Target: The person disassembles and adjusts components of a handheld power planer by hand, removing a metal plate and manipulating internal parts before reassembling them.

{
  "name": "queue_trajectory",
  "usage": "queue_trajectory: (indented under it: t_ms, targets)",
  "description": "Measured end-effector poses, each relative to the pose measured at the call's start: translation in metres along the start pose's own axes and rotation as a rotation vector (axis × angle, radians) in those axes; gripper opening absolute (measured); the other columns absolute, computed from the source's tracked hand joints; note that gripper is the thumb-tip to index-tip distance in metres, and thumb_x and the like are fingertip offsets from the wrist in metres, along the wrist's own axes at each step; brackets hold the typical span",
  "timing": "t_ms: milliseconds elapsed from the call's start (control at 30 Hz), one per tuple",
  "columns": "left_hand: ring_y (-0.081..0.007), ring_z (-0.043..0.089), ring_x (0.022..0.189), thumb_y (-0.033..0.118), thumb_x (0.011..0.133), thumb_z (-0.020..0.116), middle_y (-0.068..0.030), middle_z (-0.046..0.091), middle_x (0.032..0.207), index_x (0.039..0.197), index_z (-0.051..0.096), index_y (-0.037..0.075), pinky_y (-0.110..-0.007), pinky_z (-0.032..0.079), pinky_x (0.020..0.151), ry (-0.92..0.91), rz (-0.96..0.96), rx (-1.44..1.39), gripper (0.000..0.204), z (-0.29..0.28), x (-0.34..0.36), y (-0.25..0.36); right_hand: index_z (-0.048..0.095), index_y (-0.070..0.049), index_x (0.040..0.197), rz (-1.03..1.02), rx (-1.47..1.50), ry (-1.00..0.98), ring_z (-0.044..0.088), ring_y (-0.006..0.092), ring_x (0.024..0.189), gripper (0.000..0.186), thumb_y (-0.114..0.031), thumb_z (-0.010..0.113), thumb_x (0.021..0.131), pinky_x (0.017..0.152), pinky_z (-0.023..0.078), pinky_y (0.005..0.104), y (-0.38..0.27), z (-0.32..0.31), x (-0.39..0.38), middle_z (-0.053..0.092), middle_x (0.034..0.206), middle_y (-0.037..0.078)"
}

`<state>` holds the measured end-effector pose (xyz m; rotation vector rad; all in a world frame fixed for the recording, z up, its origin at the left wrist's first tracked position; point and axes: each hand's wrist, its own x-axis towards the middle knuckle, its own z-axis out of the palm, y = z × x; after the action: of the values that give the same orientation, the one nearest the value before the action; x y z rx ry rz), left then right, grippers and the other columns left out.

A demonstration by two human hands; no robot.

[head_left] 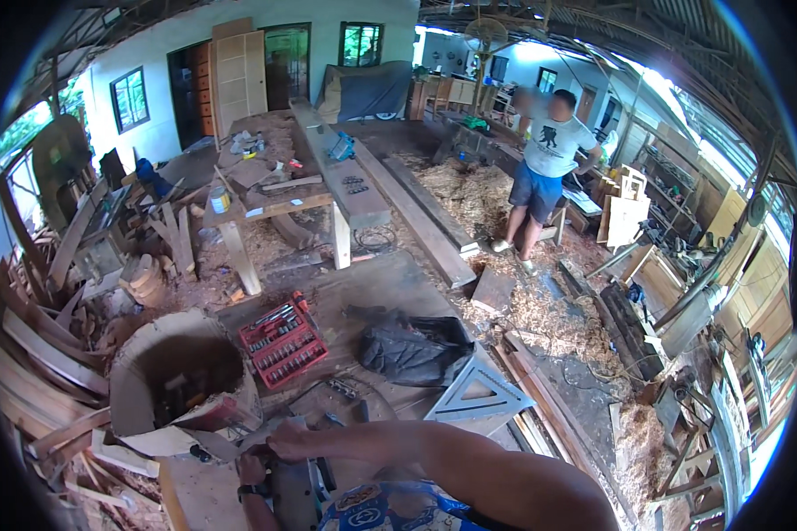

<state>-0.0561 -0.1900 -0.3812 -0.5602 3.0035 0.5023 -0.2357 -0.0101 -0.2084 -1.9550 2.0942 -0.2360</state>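
Observation:
At the lower middle my two hands are close together, beside a torn cardboard box [126, 380] with dark contents. My right hand [288, 440], its forearm crossing from the right, has its fingers curled in a grip. Just below it is my left hand [253, 466], with a dark band at the wrist, its fingers closed too. What either hand grips is small and partly hidden. A dark metal tool part [321, 478] lies below my right wrist. On the bench beyond are an open red socket set [283, 341], a black bag [412, 350] and a blue-grey triangular square [478, 395].
A thick plank [350, 190] rests on a rough wooden table [279, 205] ahead. Long boards [407, 212] and wood shavings [452, 195] cover the floor. A person [549, 150] stands at the back right. Scrap timber [53, 354] is piled along the left.

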Motion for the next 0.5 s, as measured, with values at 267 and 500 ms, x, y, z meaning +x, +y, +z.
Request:
queue_trajectory:
  t_ms: [267, 500]
  targets:
    - [-0.0325, 0.07, 0.096, 0.007, 0.085, 0.048, -0.017, 0.073, 0.103, 0.1, 0.071, 0.001, -0.042, 0.053, 0.091, 0.093, -0.346, -0.983, 0.029, -0.018, 0.008, 0.044, 0.072, -0.004, 0.082, 0.048, 0.016, -0.074, 0.072, 0.0376, 0.079, 0.025, -0.024, 0.057, 0.083, 0.074, 0.058, 0.0496, 0.005, 0.003, -0.007, 0.072, 0.084, 0.019]
    - [-0.0325, 0.068, 0.101, 0.015, 0.088, 0.054, -0.0149, 0.071, 0.113, 0.108, 0.072, 0.006, -0.043, 0.053, 0.094, 0.174, -0.05, -0.332, 0.028, 0.006, -0.003, 0.012, 0.076, -0.005, 0.083, 0.004, -0.046, -0.176, 0.074, 0.0332, 0.084, 0.022, -0.022, 0.067, 0.074, 0.072, 0.059, 0.0464, -0.007, -0.023, -0.008, 0.074, 0.09, 0.017]
